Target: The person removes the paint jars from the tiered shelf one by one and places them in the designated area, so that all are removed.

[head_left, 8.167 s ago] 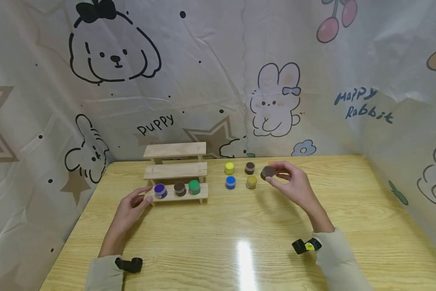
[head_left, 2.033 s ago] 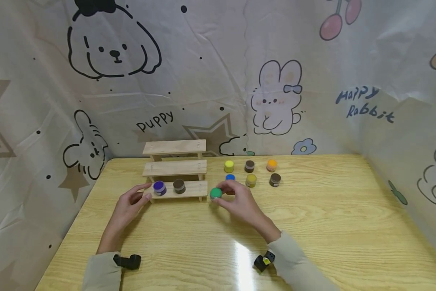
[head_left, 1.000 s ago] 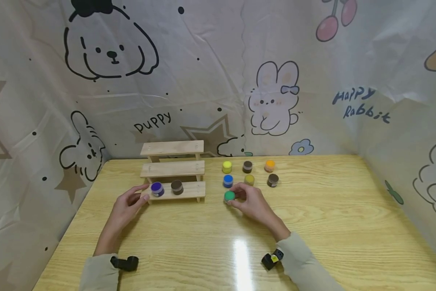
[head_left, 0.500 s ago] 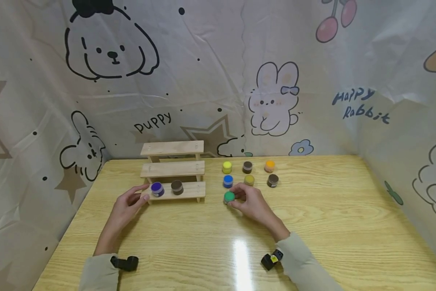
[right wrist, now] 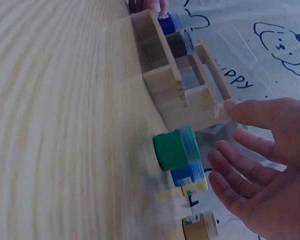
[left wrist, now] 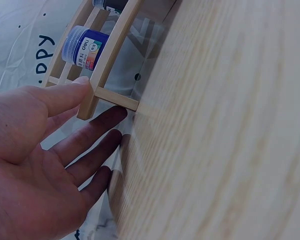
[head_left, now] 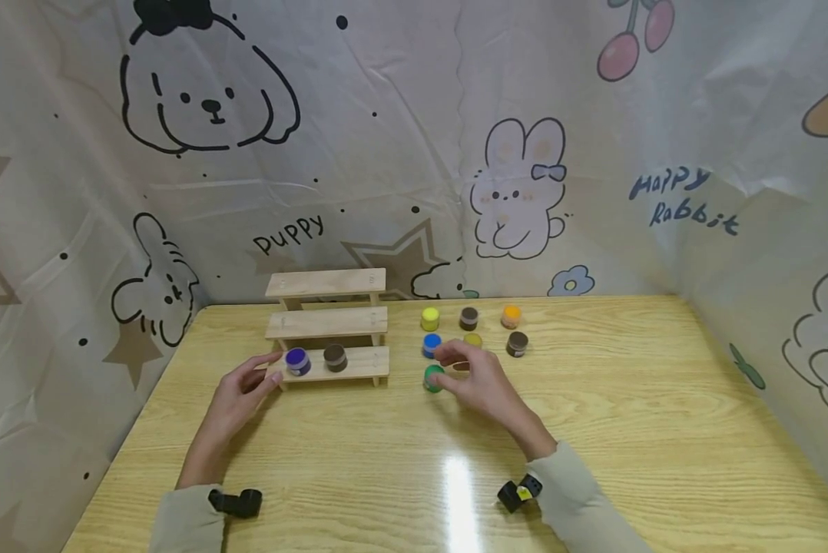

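Observation:
A three-tier wooden display stand (head_left: 327, 322) stands at the back left. My left hand (head_left: 237, 399) holds the left end of its lowest tier between thumb and index finger, the other fingers loosely extended in the left wrist view. On that tier are a purple paint jar (head_left: 298, 361) and a dark brown paint jar (head_left: 335, 357). A green paint jar (head_left: 432, 379) sits on the table right of the stand. My right hand (head_left: 483, 384) is beside it, thumb and fingers spread apart; the right wrist view shows the jar (right wrist: 175, 149) clear of the fingers.
Behind the green jar are a blue jar (head_left: 431, 345), a mustard-yellow jar (head_left: 472, 339) partly behind my right hand, and a dark jar (head_left: 517, 344). Farther back stand yellow (head_left: 430, 319), dark brown (head_left: 468, 318) and orange (head_left: 511, 316) jars. A printed cloth (head_left: 400, 153) hangs behind the table.
A dark jar went from my right hand to the table. The green jar moved from the lowest tier to the table, and my right fingers have just let it go. My left hand stayed put.

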A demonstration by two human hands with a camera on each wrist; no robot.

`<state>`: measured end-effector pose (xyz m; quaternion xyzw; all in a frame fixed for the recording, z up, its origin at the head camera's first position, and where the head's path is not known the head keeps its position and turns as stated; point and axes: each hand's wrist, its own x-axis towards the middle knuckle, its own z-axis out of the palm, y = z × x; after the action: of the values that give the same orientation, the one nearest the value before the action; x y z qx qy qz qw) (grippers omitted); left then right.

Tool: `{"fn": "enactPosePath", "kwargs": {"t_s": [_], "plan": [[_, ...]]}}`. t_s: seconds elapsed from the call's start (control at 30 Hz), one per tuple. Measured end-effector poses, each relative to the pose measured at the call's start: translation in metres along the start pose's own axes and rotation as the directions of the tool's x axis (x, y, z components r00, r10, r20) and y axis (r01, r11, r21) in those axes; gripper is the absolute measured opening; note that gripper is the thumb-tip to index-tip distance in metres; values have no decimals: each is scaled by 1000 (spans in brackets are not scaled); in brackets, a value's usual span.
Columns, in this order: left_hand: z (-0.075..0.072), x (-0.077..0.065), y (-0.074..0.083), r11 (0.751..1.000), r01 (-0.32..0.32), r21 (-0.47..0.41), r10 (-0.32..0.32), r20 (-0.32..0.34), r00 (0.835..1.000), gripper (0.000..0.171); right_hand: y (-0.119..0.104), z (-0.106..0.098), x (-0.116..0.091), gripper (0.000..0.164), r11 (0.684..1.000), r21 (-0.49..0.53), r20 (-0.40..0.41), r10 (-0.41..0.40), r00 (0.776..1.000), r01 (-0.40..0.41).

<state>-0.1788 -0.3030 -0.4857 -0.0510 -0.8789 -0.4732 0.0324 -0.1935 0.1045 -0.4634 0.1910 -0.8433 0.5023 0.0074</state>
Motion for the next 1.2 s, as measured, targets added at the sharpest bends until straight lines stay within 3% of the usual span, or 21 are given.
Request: {"fn": "enactPosePath", "kwargs": {"t_s": [0.2,0.43,0.6,0.87,1.2], "plan": [[0,-1,0,1000,0,-4,0,11,1000,44,-7,5,0,31,995,93,-10,-34,999,34],[-4,1,2,1000,-6,-5,6,-6,1000,43,-15,19,8,31,994,89,-16,-63,998,64],[-2,3,2,999,-38,-30,38,-1,999,42,-21,35,17,33,988,114,-28,-97,995,100],[-2,0,1,999,-16,-30,16,-5,1000,42,-34,68,33,37,971,132,-20,-198,980,199],[0,-1,2,1000,10,-15,-10,12,1000,43,-40,95,49,41,985,61,-10,-164,986,164]]}}
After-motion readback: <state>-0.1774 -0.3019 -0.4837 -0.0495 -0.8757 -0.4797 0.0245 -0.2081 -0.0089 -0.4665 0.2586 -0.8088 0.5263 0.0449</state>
